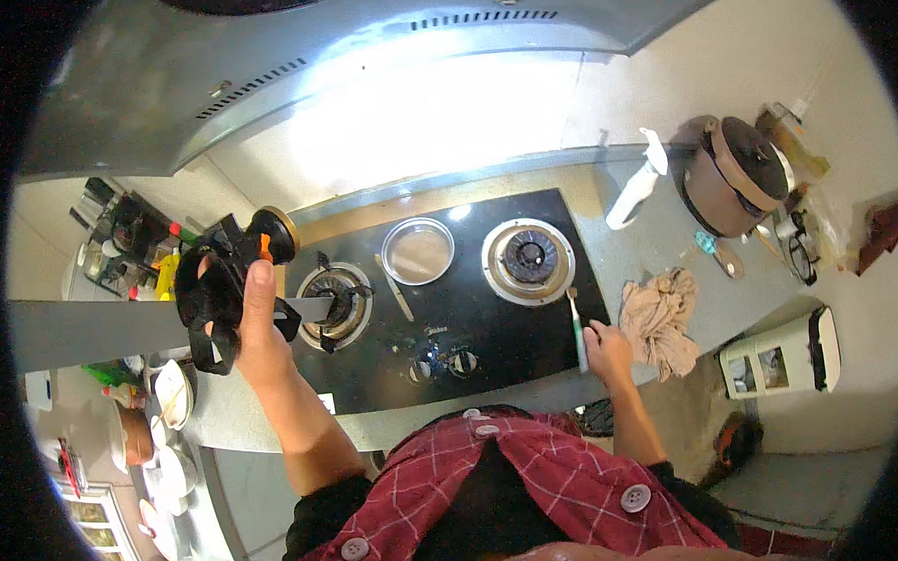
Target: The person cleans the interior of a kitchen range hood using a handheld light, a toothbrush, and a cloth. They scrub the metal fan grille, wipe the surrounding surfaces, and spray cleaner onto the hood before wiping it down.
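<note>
My left hand [262, 331] is raised over the left end of the black glass gas hob [450, 310], thumb up. It grips a black pan support [212, 296] with projecting prongs. My right hand [607, 349] holds a toothbrush [577, 328] with a green and white handle. The brush's brownish bristles are by the lower right rim of the right burner [528, 261], which has no pan support on it. Black prongs stand around the left burner [336, 307], partly covered by the held support. Between the burners sits a round metal bowl [418, 252] of cloudy brownish liquid.
A thin flat stick [395, 288] lies left of the bowl. Right of the hob are a crumpled beige cloth [660, 323], a white spray bottle [638, 181] and a rice cooker [738, 175]. A range hood [381, 23] overhangs the back. Dishes [173, 394] crowd the left counter.
</note>
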